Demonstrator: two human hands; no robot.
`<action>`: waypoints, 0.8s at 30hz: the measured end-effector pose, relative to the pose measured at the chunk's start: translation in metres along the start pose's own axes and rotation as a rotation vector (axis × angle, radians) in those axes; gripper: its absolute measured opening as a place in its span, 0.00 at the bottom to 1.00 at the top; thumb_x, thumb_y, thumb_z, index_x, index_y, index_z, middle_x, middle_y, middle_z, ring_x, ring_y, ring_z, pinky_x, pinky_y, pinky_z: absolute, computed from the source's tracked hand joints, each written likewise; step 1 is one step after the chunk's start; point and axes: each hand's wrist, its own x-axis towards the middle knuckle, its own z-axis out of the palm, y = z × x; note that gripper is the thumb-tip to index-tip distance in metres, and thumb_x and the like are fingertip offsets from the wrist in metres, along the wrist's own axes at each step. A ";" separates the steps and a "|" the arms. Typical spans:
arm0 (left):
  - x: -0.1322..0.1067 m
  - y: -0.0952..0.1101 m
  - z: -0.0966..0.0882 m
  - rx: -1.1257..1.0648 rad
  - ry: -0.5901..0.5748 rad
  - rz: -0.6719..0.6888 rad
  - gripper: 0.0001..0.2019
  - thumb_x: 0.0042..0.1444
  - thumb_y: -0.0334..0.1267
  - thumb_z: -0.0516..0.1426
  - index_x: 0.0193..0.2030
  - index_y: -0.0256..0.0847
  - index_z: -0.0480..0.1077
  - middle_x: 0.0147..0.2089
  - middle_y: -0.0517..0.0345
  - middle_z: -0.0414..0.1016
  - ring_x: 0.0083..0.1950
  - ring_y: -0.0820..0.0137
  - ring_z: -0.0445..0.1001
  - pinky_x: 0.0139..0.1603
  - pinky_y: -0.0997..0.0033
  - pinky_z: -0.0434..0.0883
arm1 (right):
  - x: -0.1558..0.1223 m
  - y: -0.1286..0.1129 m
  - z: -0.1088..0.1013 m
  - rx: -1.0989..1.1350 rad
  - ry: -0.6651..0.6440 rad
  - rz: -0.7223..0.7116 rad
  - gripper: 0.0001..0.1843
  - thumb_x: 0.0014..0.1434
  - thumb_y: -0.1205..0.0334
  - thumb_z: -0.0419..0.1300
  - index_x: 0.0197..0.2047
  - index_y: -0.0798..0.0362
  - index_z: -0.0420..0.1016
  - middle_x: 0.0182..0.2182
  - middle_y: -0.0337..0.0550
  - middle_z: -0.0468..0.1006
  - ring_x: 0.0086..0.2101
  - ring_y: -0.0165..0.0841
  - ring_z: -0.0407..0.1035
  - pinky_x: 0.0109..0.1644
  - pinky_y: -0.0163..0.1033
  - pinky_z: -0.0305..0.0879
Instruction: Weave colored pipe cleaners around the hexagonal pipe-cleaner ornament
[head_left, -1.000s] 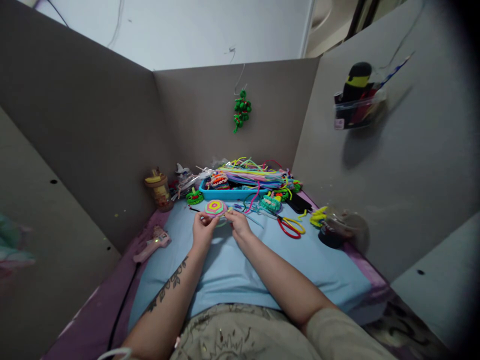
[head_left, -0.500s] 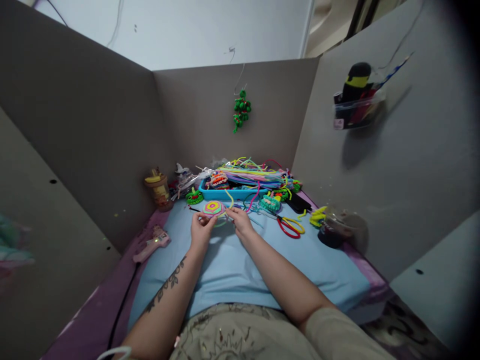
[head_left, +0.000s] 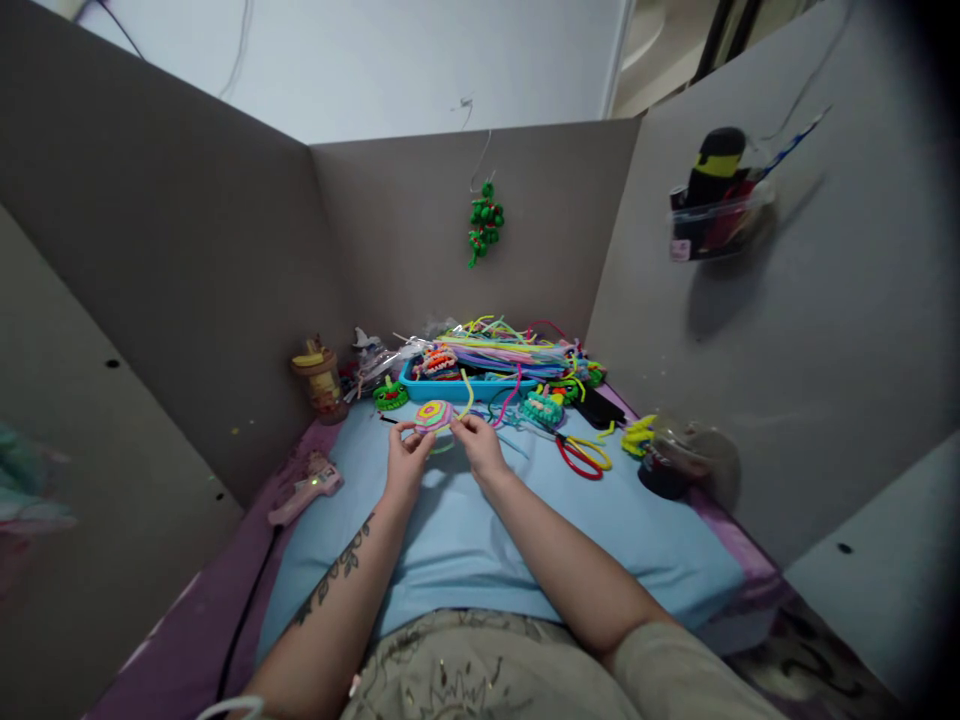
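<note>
A round disc of coiled pipe cleaners [head_left: 433,415], ringed in pink, yellow, green and purple, is held above the blue cloth. My left hand [head_left: 409,452] pinches its lower left edge between thumb and fingers. At its right edge my right hand [head_left: 478,445] is closed on a pale yellow pipe cleaner [head_left: 467,392] whose free end sticks up past the fingers. A pale green strand [head_left: 442,448] loops below the disc between the hands. The right fingertips are partly hidden, so the exact grip there is hard to see.
Behind the hands stands a blue tray [head_left: 472,390] heaped with pipe cleaners [head_left: 510,355]. Red and yellow scissors [head_left: 581,455] and a teal pipe-cleaner piece [head_left: 543,405] lie right. A pink glue gun [head_left: 306,490] with a cord rests left. Grey panels [head_left: 465,200] enclose the table.
The disc has tilted and shifted slightly to the right with my left hand. The pale yellow end has swung rightward and stands more upright. My right hand has barely moved.
</note>
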 end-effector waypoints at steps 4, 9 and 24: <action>0.003 -0.001 -0.003 -0.043 0.006 -0.063 0.26 0.39 0.43 0.65 0.42 0.42 0.57 0.28 0.62 0.73 0.27 0.74 0.72 0.29 0.77 0.63 | -0.002 0.003 0.001 -0.199 -0.089 -0.112 0.09 0.49 0.56 0.59 0.26 0.53 0.72 0.22 0.36 0.70 0.24 0.28 0.58 0.30 0.34 0.53; 0.004 -0.007 -0.005 0.146 0.058 0.018 0.21 0.42 0.45 0.63 0.42 0.41 0.62 0.33 0.57 0.72 0.30 0.71 0.70 0.29 0.75 0.64 | -0.001 0.005 -0.002 -0.516 -0.029 -0.250 0.08 0.53 0.61 0.56 0.29 0.52 0.75 0.26 0.41 0.75 0.31 0.34 0.63 0.38 0.38 0.57; -0.008 0.002 -0.004 0.637 -0.038 0.491 0.03 0.51 0.38 0.58 0.28 0.43 0.72 0.29 0.57 0.69 0.33 0.67 0.65 0.37 0.69 0.62 | -0.006 -0.001 -0.007 -0.793 -0.090 -0.527 0.10 0.56 0.68 0.53 0.30 0.51 0.75 0.32 0.44 0.78 0.37 0.36 0.66 0.45 0.40 0.58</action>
